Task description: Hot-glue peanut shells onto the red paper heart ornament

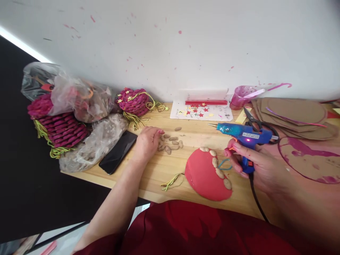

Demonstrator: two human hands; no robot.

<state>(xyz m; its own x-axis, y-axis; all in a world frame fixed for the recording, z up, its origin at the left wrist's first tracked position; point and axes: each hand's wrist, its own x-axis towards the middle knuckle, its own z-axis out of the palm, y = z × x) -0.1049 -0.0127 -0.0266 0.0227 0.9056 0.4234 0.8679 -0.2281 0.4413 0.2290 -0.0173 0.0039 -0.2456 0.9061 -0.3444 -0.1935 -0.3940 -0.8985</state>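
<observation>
Glue gun (240, 131) in right hand (262, 164).

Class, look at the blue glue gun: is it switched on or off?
Apparently on: a red light glows on the glue gun in the right hand.

Bench (156, 180), centre: smooth pale wood. Phone (118, 152), left of centre: glossy black. Peanuts (168, 149), centre: rough shells. Glue gun (233, 129), right: blue plastic.
</observation>
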